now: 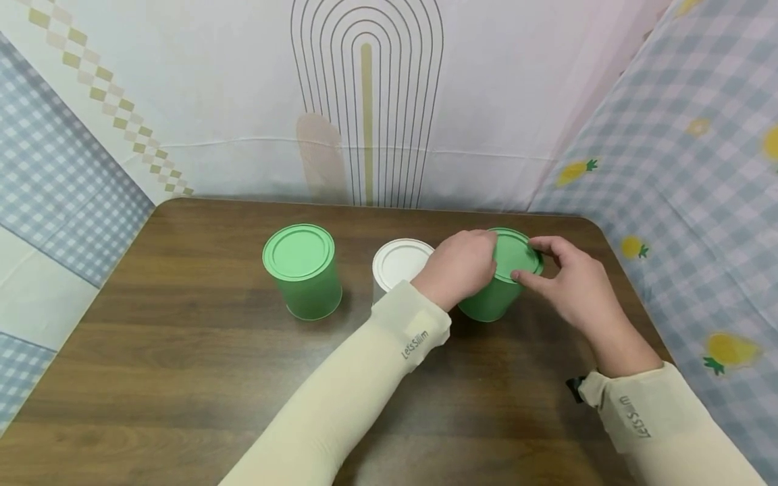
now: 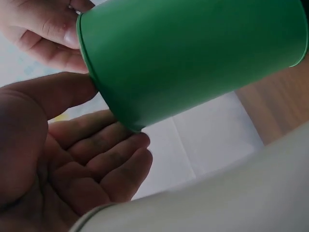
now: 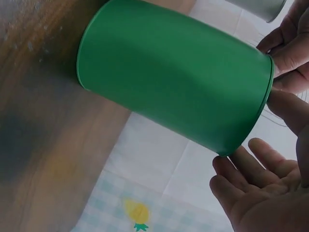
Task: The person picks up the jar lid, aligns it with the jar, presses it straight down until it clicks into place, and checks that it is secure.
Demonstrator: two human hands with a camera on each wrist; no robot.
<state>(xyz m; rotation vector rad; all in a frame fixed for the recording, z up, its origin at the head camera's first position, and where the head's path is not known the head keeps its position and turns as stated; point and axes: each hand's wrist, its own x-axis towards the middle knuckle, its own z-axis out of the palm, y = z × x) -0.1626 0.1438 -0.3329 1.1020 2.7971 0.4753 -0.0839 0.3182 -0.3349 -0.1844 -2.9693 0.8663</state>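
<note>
On the right of the table stands a green can (image 1: 489, 300) with a flat, ridged green lid (image 1: 513, 256). My left hand (image 1: 463, 264) grips the lid's rim from the left, thumb and fingertips at the edge. From the right, my right hand (image 1: 571, 283) holds the same rim between thumb and fingers. In the left wrist view the can's plain green side (image 2: 188, 53) shows, with the left fingers (image 2: 113, 154) bent at its rim. The right wrist view shows the can (image 3: 174, 72) upright on the table. Whether the lid is loose cannot be seen.
Just left of the left hand stands a white can (image 1: 398, 263), partly hidden by that wrist. Another green can (image 1: 308, 283) is further left. The brown wooden table (image 1: 182, 378) meets patterned cloth walls (image 1: 243, 101) at the back and sides.
</note>
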